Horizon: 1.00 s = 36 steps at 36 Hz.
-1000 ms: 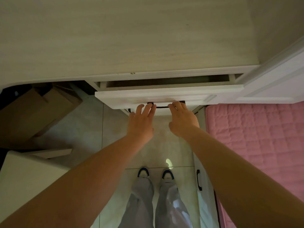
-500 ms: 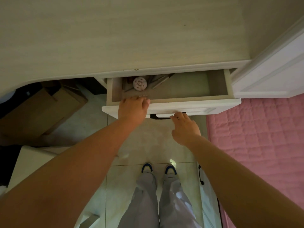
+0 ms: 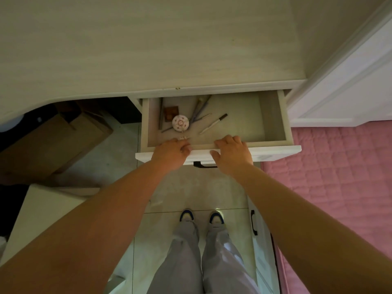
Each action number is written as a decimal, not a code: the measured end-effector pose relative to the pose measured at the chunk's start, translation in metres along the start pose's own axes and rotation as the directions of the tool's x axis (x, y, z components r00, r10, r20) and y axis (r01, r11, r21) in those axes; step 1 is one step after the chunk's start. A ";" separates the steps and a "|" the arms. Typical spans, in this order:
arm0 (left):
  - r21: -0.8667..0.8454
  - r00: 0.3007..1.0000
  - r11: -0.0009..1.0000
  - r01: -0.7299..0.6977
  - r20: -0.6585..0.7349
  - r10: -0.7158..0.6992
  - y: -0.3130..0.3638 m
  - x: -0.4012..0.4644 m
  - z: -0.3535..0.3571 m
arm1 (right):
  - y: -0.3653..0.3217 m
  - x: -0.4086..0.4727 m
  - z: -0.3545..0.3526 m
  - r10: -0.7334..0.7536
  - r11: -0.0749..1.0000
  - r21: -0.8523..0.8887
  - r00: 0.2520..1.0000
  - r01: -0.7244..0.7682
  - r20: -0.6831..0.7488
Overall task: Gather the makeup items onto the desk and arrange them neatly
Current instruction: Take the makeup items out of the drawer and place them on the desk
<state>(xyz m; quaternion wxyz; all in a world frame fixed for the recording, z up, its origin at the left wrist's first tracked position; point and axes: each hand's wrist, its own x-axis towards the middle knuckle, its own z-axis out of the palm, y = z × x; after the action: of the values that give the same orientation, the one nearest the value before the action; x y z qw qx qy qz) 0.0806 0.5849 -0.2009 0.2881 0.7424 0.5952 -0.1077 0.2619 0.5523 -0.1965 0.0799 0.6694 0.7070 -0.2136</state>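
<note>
The white desk drawer (image 3: 273, 122) stands pulled out below the pale wooden desk top (image 3: 148, 43). In its left half lie a round white compact with a pink pattern (image 3: 180, 123), a small brown square case (image 3: 171, 113), several slim pencils or brushes (image 3: 200, 109) and a pale pencil with a dark tip (image 3: 213, 123). My left hand (image 3: 170, 154) grips the drawer's front edge with its fingers curled inside. My right hand (image 3: 232, 155) grips the same edge to the right, above the black handle (image 3: 204, 165).
A pink quilted bed (image 3: 331, 172) lies at the right, beside a white cabinet (image 3: 350, 81). Cardboard boxes (image 3: 53, 143) sit under the desk at the left. A white surface (image 3: 46, 217) stands at the lower left. My legs and shoes (image 3: 200, 219) are on the tiled floor.
The drawer has slid out from almost closed to well open, showing the items inside. Both hands moved from the handle up onto the drawer's front edge.
</note>
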 end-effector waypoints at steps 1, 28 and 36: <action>-0.009 1.000 1.000 -0.010 0.012 0.010 -0.001 -0.005 0.001 | -0.001 -0.002 0.000 0.004 1.000 0.006 0.999 -0.004 0.032; -0.084 0.983 0.996 -0.002 0.180 0.017 -0.010 -0.074 0.036 | -0.016 -0.058 0.002 0.072 0.997 -0.048 0.907 -0.057 0.414; -0.097 0.979 0.995 -0.012 0.202 0.032 -0.012 -0.086 0.043 | -0.017 -0.068 0.007 0.088 0.996 -0.027 0.893 -0.085 0.441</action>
<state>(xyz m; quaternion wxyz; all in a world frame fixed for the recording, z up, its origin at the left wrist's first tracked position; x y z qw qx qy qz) 0.0538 0.4919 -0.1968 0.3839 0.7194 0.5587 -0.1513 0.2507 0.4871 -0.1724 0.2501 0.6341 0.6406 -0.3536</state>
